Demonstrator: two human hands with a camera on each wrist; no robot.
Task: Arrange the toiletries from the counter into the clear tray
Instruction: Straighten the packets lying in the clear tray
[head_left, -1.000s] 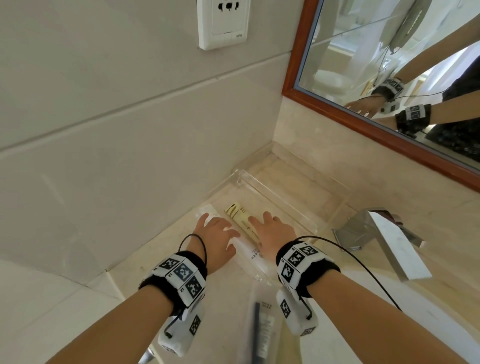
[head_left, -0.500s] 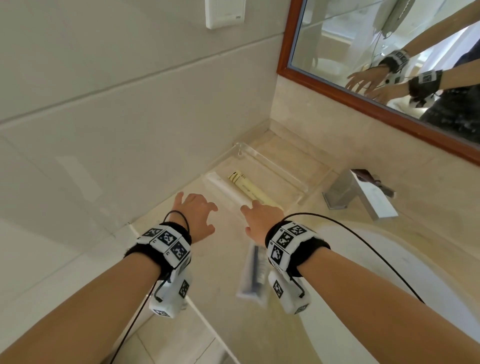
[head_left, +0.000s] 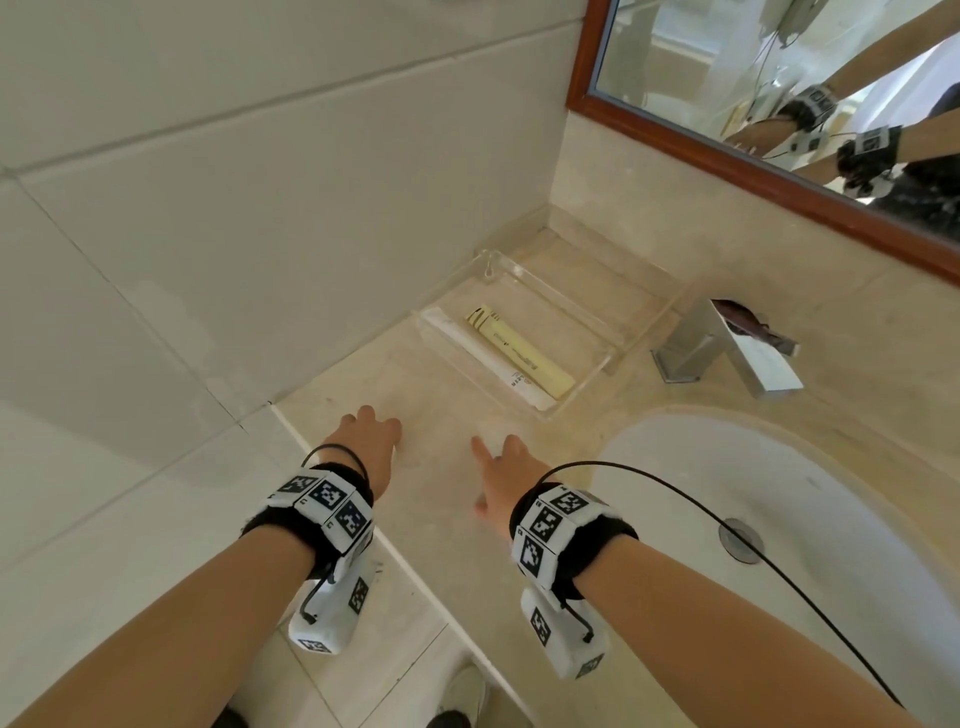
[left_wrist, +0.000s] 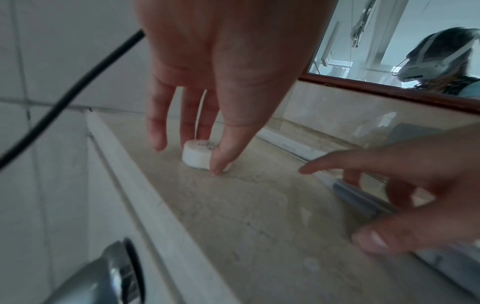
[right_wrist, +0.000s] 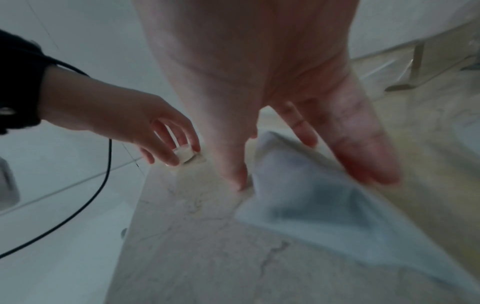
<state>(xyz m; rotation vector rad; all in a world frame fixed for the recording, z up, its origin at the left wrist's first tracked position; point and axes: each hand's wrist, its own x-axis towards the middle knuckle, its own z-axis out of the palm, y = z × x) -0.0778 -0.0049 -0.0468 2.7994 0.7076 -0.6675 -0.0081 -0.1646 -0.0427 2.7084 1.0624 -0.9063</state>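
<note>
Left hand (left_wrist: 207, 67) pinches the small round soap (left_wrist: 198, 153) by its rim on the counter (head_left: 447, 519) (light, stiff, probably slick). Right hand (right_wrist: 259, 72) is closing on a flimsy plastic packet (right_wrist: 324, 185); grab its edge. Clear tray (head_left: 587, 384) waits beyond.

No word or number can be read with certainty. The yellow tube (head_left: 521, 351) and the white packet (head_left: 483, 358) in the clear tray (head_left: 597, 332) carry small dark print, too small to read. The wrist bands (head_left: 558, 525) carry black-and-white square code markers, and the round soap (left_wrist: 198, 154) has tiny blurred print on top.
</note>
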